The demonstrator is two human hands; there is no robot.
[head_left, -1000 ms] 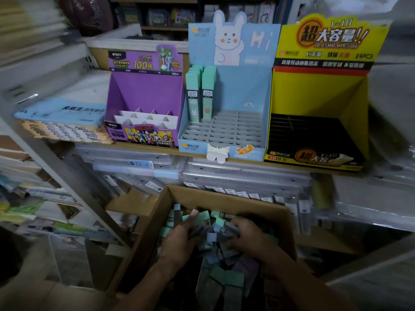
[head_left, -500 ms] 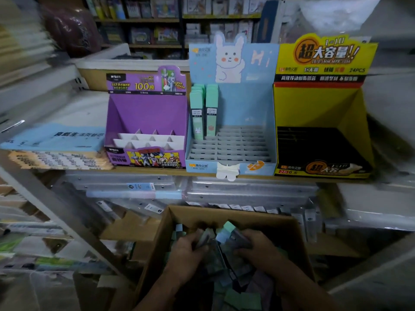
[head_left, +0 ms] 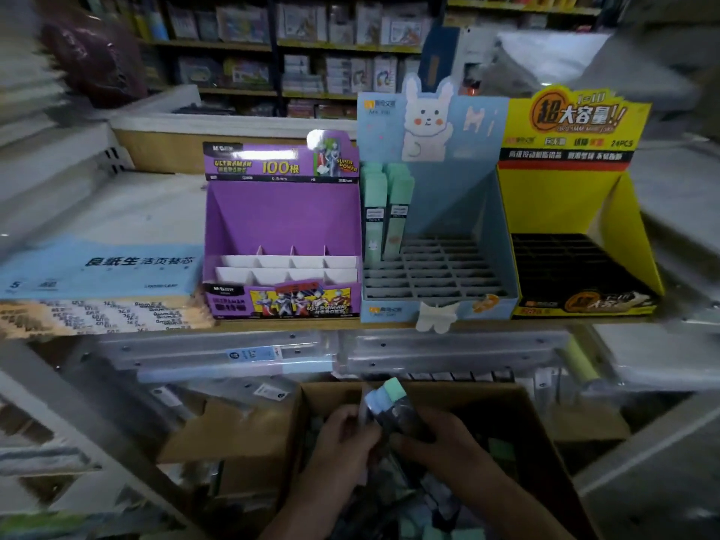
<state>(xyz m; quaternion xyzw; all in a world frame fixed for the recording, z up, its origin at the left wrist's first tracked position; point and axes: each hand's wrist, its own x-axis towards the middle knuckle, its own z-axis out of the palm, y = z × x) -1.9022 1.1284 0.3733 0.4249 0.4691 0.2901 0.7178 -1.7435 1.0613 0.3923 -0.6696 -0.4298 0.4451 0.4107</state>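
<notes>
Both hands are over an open cardboard box (head_left: 518, 422) full of small pencil-lead cases. My left hand (head_left: 343, 442) and my right hand (head_left: 440, 442) together grip a small bunch of lead cases (head_left: 385, 403), their blue and green caps pointing up. On the shelf above stands a blue rabbit display box (head_left: 436, 235) with a grid of slots; several green lead cases (head_left: 385, 212) stand in its back left corner.
A purple Ultraman display box (head_left: 280, 235) stands left of the blue one, a yellow display box (head_left: 572, 228) to its right. Blue packs of loose-leaf paper (head_left: 97, 270) lie at the far left. Clear plastic packs fill the lower shelf (head_left: 272, 356).
Both hands have lifted the bunch of lead cases up out of the pile in the cardboard box. The view has tilted upward a little.
</notes>
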